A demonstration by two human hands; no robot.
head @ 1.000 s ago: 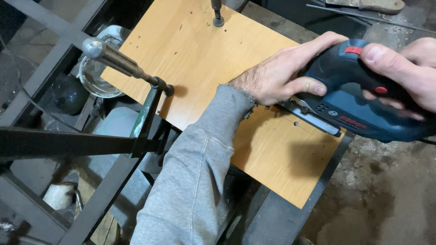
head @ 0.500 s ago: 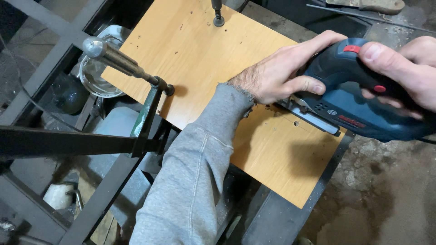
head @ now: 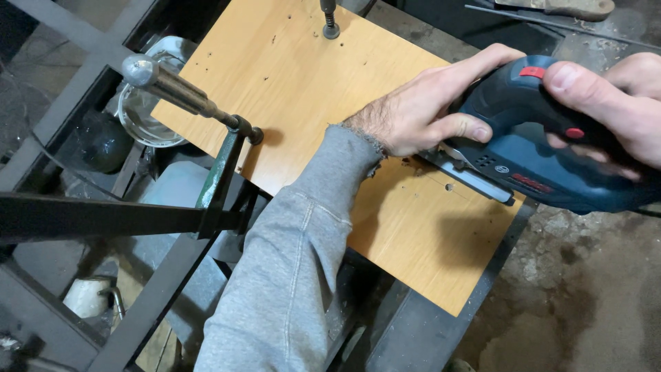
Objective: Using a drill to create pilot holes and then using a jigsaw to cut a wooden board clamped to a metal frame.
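A dark blue jigsaw (head: 544, 148) sits on an orange-brown wooden board (head: 289, 76), close to the board's right edge. The left hand (head: 423, 114), in a grey sleeve (head: 296, 269), lies curled over the saw's front, fingers bent against the housing. The right hand (head: 613, 103) is closed around the rear handle, thumb on top. A green clamp (head: 217, 172) grips the board's left edge; a second screw (head: 329, 17) seems to press on its far edge.

Smooth, matt wood-grain board (head: 289, 76); glossy blue plastic saw (head: 544, 158) on it; rusty metal clamp (head: 182, 96) at its edge.
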